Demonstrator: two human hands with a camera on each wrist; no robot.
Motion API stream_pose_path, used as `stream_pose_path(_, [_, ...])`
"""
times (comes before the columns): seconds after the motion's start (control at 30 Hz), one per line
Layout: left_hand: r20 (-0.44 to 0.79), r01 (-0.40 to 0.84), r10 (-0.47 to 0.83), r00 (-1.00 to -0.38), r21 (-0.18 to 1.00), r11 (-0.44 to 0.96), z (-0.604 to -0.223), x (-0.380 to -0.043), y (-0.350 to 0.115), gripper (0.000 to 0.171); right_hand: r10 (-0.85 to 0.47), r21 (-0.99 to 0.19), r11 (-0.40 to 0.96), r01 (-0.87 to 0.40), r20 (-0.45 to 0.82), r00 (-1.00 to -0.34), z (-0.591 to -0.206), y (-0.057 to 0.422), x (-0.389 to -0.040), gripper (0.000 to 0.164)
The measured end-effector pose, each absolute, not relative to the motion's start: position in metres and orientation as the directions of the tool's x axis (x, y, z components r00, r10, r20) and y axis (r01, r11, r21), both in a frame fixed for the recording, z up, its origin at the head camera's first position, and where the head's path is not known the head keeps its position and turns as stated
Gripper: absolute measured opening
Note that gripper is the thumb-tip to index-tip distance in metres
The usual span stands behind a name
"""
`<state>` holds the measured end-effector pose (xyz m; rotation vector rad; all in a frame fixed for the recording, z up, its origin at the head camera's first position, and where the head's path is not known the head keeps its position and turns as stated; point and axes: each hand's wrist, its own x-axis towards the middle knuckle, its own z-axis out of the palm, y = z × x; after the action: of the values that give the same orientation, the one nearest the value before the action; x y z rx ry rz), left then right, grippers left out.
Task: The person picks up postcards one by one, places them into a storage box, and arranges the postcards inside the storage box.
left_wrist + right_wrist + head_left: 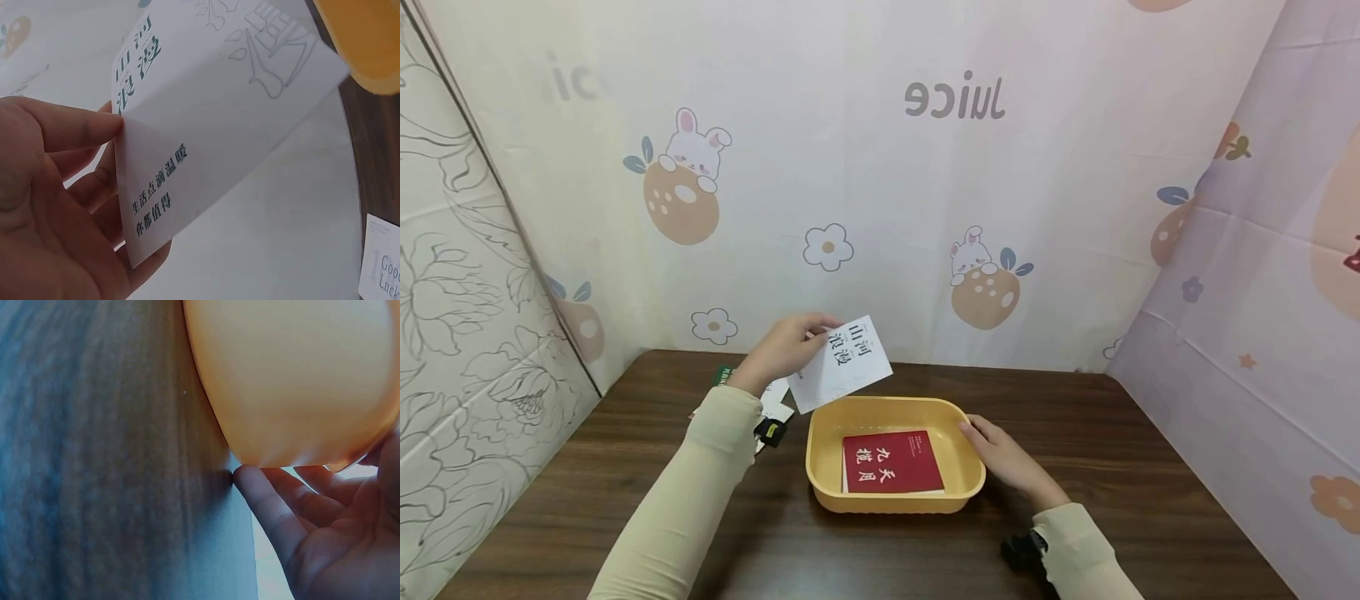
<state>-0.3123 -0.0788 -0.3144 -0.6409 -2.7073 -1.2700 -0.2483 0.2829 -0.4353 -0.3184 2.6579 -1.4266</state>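
My left hand [782,350] pinches a white card [850,375] printed with dark characters, raised above the basin's far left side. In the left wrist view the thumb lies on the card's edge and the other fingers are behind it. A yellow plastic basin [891,503] stands on the table. My right hand [1009,458] grips its right rim, thumb over the edge; the right wrist view shows fingers [259,487] against its outer wall. Inside the basin lies a red card [893,463] with white characters, a white edge showing beneath it.
Behind the left forearm, several more cards [775,400] lie on the dark wooden table [1120,467], partly hidden. One reads "Good Luck" [382,262] in the left wrist view. A patterned curtain [880,183] hangs along the table's back edge.
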Motion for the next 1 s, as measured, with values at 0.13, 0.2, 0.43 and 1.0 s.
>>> stream_pose_path(0.13, [0.236, 0.428, 0.383, -0.893, 0.709, 0.561, -0.315, -0.312, -0.072, 0.032, -0.244, -0.831, 0.54, -0.134, -0.002, -0.97, -0.438, 0.284, -0.25, 0.051])
stream_pose_path(0.2, [0.228, 0.436, 0.403, -0.886, 0.704, 0.561, -0.316, -0.312, -0.068, 0.031, -0.246, -0.833, 0.538, -0.131, -0.006, -0.969, -0.437, 0.283, -0.25, 0.051])
stream_pose_path(0.43, [0.21, 0.495, 0.491, -0.846, 0.653, 0.574, -0.315, -0.308, -0.054, 0.03, -0.246, -0.839, 0.53, -0.123, -0.013, -0.969, -0.42, 0.276, -0.241, 0.049])
stream_pose_path(1.0, [0.051, 0.487, 0.587, -0.808, 0.619, 0.616, -0.325, -0.309, -0.02, 0.028, -0.202, -0.84, 0.538, -0.076, -0.04, -0.979, -0.436, 0.28, -0.247, 0.057])
